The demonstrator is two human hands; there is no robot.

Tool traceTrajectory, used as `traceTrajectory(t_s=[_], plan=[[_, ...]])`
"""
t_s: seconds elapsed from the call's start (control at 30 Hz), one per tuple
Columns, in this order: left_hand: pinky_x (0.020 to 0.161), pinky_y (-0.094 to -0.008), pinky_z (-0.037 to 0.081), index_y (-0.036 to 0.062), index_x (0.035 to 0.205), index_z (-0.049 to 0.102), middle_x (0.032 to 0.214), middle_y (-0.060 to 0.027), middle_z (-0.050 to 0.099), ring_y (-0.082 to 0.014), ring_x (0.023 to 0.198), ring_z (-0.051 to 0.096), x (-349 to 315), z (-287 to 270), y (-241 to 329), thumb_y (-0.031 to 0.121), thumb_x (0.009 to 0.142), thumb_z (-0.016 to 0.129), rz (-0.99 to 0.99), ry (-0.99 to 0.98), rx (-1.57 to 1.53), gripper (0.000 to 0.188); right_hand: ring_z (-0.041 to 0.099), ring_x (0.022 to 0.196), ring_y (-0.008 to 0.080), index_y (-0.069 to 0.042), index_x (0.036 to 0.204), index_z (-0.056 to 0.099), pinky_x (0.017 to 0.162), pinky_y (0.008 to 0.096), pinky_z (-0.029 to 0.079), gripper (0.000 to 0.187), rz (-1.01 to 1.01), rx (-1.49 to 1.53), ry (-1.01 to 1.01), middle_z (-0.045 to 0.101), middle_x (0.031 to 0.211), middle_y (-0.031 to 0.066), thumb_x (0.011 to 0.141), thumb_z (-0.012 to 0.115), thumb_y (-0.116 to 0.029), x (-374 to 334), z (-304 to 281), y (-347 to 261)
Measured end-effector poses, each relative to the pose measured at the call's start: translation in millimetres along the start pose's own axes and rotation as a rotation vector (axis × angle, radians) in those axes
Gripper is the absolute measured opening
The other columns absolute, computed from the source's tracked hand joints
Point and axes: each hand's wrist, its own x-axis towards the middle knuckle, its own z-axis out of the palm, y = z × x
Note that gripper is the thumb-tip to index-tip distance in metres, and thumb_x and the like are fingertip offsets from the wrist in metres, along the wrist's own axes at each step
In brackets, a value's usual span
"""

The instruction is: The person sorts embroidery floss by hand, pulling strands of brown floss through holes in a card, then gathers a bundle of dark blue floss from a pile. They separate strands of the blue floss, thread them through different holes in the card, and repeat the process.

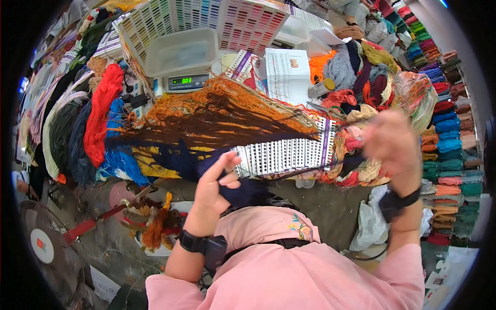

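Observation:
My left hand [217, 181] is at the near edge of the worktable, its fingers loosely bent and apart. Dark navy yarn [250, 192] lies against it and hangs down onto my lap. My right hand [390, 139] is raised on the right and blurred by motion. It looks closed, and thin dark strands run toward it from the left. Across the table spreads a wide fan of brown yarn [206, 126], with orange yarn [227, 90] behind it. Under the strands lies a white card [281, 155] with rows of dark holes.
Beyond the yarn stand a digital scale [188, 81], a clear plastic tub [182, 51] and colour sample boards [250, 26]. A red hank [105, 113] hangs at left, above a fan [49, 248]. Coloured yarn bundles [447, 124] line the right wall; a plastic bag [371, 222] sits below.

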Motion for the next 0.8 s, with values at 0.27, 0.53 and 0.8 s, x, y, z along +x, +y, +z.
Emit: traceTrajectory(t_s=[0.27,0.53,0.8], plan=[[0.039,-0.0168,0.027,0.0026,0.086,0.054,0.048,0.0054,0.036,-0.0021,0.038,0.031,-9,-68,13,0.017,0.086,0.036,-0.106,-0.201,-0.235,0.023,0.017,0.038,0.0023,0.000,0.124,0.018,0.034,0.0161,0.016,0.040,0.138,0.640,0.075,0.024,0.047,-0.0047,0.088,0.029,-0.014,27,-170,-40],[0.041,-0.0179,0.025,0.0013,0.097,0.050,0.050,0.0035,0.036,-0.0040,0.040,0.028,-27,-5,-10,0.010,0.083,0.037,0.177,-0.344,0.367,0.021,0.024,0.035,0.0043,-0.001,0.121,0.024,0.032,0.0180,0.022,0.035,0.169,1.230,0.001,0.030,0.047,-0.0028,0.088,0.026,-0.014,41,-69,-31],[0.042,-0.0175,0.029,-0.0003,0.087,0.053,0.053,0.0047,0.040,-0.0027,0.045,0.034,-10,67,-39,0.017,0.082,0.045,0.105,-0.563,0.944,0.020,0.024,0.037,0.0043,0.000,0.107,0.042,0.036,0.0177,0.021,0.029,0.507,1.494,-0.151,0.033,0.045,-0.0039,0.087,0.032,-0.018,49,36,-31]])
